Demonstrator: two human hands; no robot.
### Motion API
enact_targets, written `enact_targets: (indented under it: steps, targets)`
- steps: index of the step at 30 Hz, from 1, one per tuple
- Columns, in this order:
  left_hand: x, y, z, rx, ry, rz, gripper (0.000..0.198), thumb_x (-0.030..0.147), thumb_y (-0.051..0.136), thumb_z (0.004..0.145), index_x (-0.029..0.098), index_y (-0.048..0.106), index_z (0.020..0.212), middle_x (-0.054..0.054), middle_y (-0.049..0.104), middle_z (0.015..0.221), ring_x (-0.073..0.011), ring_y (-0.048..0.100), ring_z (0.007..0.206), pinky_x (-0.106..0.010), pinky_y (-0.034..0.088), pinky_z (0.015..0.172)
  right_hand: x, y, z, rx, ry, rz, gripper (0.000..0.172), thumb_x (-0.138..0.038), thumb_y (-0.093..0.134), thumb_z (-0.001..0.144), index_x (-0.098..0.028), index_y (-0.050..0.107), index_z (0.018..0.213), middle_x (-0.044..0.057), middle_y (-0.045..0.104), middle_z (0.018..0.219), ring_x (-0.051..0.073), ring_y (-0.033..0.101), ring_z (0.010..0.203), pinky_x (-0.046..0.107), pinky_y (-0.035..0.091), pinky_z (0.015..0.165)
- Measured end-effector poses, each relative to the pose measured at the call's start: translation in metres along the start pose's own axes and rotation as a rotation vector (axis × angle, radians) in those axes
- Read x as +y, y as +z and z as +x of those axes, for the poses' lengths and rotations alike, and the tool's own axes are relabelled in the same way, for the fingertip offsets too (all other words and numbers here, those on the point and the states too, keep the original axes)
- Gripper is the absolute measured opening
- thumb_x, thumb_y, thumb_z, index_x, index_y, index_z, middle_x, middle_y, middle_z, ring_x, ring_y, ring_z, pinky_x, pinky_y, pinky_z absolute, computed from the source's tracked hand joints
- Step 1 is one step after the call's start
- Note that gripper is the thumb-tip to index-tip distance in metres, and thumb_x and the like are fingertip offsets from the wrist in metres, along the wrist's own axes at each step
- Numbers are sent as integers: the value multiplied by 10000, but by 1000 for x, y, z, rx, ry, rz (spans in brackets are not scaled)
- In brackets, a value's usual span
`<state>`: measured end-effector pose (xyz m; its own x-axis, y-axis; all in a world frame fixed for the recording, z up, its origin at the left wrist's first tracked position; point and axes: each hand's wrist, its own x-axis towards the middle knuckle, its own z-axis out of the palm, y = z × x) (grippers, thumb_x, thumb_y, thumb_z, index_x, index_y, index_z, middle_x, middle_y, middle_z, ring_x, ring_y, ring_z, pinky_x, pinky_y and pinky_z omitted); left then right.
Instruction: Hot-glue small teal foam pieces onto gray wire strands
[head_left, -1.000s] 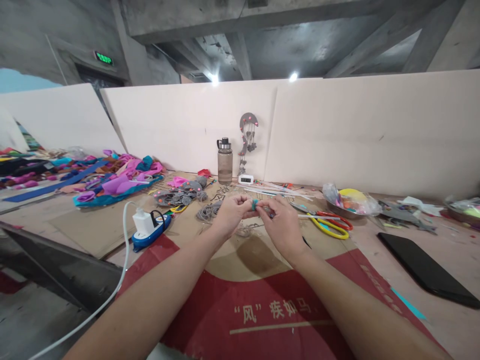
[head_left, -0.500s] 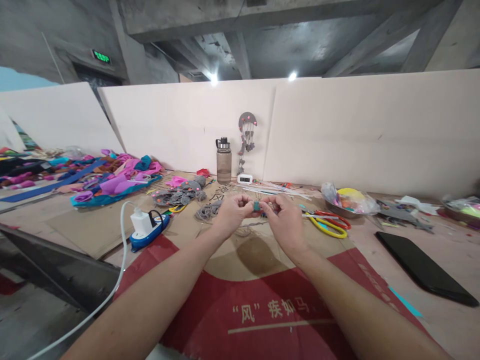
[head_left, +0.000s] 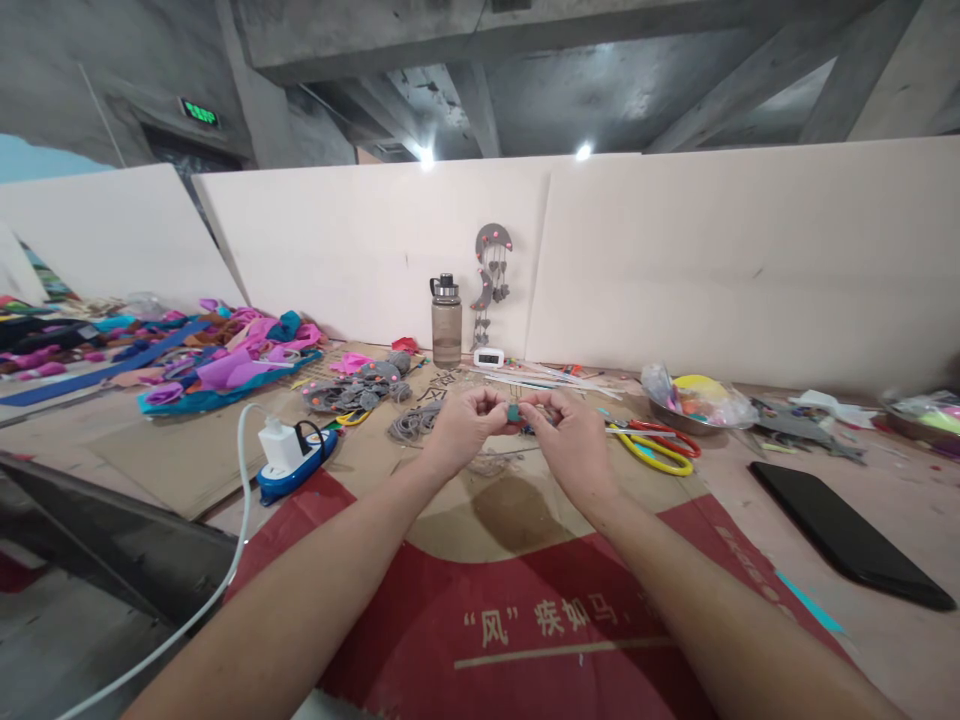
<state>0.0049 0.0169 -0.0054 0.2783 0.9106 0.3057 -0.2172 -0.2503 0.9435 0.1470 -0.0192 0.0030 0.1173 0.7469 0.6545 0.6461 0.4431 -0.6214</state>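
Observation:
A small dark green piece, perhaps felt, is pinched between the fingertips of my left hand and my right hand. Both hands are closed and meet just above the cardboard; its exact shape is too small to make out. Grey cord lies coiled beside my left hand. To the right of my right hand are scissors with yellow handles and a red-handled pair.
A water bottle and a small white clock stand at the back. Grey felt pieces and a blue power strip lie left. A bowl and black phone are right. A grey moon ornament hangs on the board.
My hands stay almost in place, both still pinching the green piece. The whole view has shifted very slightly; nothing else has visibly moved.

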Motion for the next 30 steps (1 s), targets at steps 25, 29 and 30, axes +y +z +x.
enact_targets:
  steps: [25,29,30]
  targets:
    - [2,-10,0,-151,-93,-11,273,328,729,679,100,598,751,-35,659,722,-138,660,661,-323,550,752,6,1,9,-394,361,482,204,-384,580,682,-185,535,685,-59,510,553,53,274,412,231,200,425]
    - [2,-12,2,-150,-135,-62,284,318,752,657,91,618,764,-54,674,740,-144,664,680,-314,548,743,4,1,9,-378,395,521,234,-405,603,669,-183,527,670,-67,490,545,49,263,408,230,194,421]
    - [2,-13,2,-148,-144,-70,281,313,753,656,89,621,764,-57,675,740,-145,664,681,-310,548,738,3,1,9,-376,399,528,234,-402,604,668,-182,525,666,-68,489,544,48,259,407,229,195,423]
